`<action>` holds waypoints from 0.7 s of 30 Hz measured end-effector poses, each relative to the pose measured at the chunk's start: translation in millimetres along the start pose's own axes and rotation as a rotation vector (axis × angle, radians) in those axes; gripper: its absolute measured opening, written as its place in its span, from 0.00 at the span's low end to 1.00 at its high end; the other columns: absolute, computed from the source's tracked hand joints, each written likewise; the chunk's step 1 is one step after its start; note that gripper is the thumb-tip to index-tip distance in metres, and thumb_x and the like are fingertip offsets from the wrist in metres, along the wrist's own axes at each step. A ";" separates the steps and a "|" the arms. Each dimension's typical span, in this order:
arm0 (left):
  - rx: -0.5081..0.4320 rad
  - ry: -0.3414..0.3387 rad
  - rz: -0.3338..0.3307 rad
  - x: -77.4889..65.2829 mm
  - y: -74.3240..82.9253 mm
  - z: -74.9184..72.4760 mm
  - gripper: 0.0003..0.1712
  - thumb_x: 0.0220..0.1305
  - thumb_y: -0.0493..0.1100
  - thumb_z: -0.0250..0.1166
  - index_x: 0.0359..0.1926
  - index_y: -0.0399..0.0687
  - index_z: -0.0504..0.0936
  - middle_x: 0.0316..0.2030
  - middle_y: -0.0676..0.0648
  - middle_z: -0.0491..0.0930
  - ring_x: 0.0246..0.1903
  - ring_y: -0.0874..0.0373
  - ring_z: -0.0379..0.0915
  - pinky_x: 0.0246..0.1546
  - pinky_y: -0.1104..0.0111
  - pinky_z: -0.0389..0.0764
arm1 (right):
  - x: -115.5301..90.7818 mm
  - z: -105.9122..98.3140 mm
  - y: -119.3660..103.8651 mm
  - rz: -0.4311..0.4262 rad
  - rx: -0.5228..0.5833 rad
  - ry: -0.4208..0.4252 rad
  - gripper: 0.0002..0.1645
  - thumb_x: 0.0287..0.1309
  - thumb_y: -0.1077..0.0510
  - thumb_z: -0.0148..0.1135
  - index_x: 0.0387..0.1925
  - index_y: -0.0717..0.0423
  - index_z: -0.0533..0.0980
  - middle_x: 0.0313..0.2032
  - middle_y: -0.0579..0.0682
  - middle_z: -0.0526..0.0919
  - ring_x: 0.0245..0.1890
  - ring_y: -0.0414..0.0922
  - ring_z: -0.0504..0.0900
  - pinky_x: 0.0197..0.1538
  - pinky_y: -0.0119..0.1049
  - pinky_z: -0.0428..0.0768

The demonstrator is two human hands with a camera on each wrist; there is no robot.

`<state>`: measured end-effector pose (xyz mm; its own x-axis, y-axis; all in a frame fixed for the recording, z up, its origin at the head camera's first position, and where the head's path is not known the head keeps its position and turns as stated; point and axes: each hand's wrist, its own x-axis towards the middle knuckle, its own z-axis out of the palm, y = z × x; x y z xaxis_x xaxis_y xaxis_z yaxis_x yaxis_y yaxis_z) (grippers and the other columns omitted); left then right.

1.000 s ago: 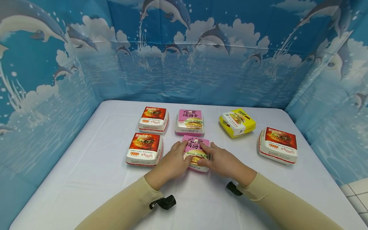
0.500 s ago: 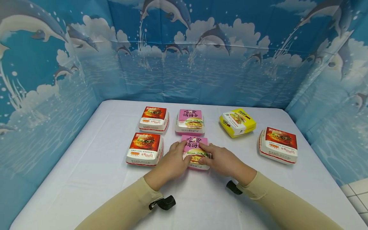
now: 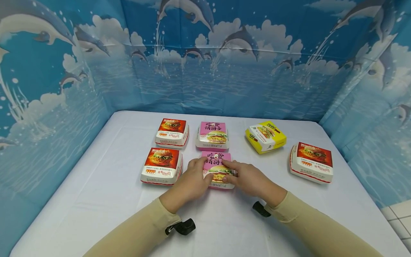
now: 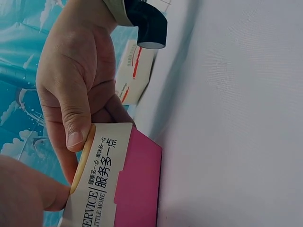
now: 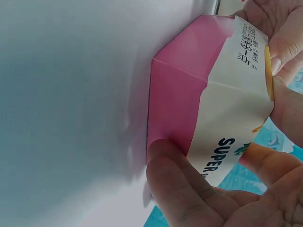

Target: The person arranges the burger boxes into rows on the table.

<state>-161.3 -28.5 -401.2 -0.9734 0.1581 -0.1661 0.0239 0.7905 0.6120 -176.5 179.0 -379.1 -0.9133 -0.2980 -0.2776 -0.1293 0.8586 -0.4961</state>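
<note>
A pink-and-white burger box (image 3: 217, 162) with a burger picture on its lid sits on the white cloth between both hands. My left hand (image 3: 191, 179) holds its left side, the thumb bent over the lid's near edge. On the opposite side my right hand (image 3: 251, 179) grips the box, thumb on the lid. Low on the pink base (image 5: 175, 109), fingers (image 5: 175, 177) of the right hand press against the side wall in the right wrist view. From the left wrist view, the box's lettered front (image 4: 102, 175) faces the camera, its bottom on the cloth.
Directly behind stands a matching pink box (image 3: 212, 135). Two red-and-white burger boxes, a rear one (image 3: 172, 133) and a front one (image 3: 162, 166), lie left. Rightward are a tilted yellow box (image 3: 265, 137) and another red-and-white box (image 3: 310, 162). A dolphin-print curtain (image 3: 205, 85) borders the table.
Between both hands, the near pink box has shifted slightly left and away and turned a little straighter, lining up more with the pink box behind. The other boxes stay put.
</note>
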 end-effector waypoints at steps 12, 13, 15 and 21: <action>-0.025 -0.006 0.008 1.7 -0.1 0.7 0.41 0.77 0.56 0.59 0.82 0.48 0.56 0.80 0.35 0.54 0.72 0.38 0.68 0.73 0.43 0.70 | 0.1 0.6 0.7 -0.002 0.029 -0.015 0.43 0.70 0.43 0.67 0.81 0.35 0.62 0.79 0.56 0.66 0.75 0.59 0.69 0.73 0.59 0.73; -0.028 -0.007 0.008 1.7 -0.1 0.8 0.41 0.77 0.56 0.59 0.82 0.48 0.55 0.80 0.35 0.54 0.72 0.38 0.68 0.73 0.43 0.70 | 0.0 0.8 0.9 -0.005 0.030 -0.016 0.42 0.70 0.43 0.67 0.81 0.35 0.62 0.79 0.57 0.65 0.77 0.59 0.67 0.74 0.60 0.72; -0.031 -0.009 0.006 1.9 -0.2 0.9 0.42 0.77 0.56 0.59 0.82 0.48 0.55 0.80 0.35 0.54 0.72 0.38 0.67 0.73 0.43 0.69 | -0.2 1.2 1.4 -0.013 0.027 -0.017 0.42 0.71 0.43 0.66 0.81 0.36 0.62 0.79 0.57 0.64 0.79 0.60 0.65 0.74 0.60 0.71; -0.037 -0.012 0.008 1.8 -0.4 0.5 0.42 0.77 0.56 0.59 0.82 0.47 0.54 0.80 0.34 0.53 0.73 0.38 0.67 0.74 0.43 0.69 | 0.0 1.9 2.8 -0.032 0.026 -0.016 0.42 0.72 0.43 0.65 0.81 0.37 0.61 0.80 0.58 0.63 0.79 0.60 0.63 0.75 0.60 0.69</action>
<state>-163.0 -28.2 -402.2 -0.9703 0.1720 -0.1702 0.0234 0.7666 0.6417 -176.1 180.6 -382.1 -0.9027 -0.3315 -0.2742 -0.1479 0.8377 -0.5257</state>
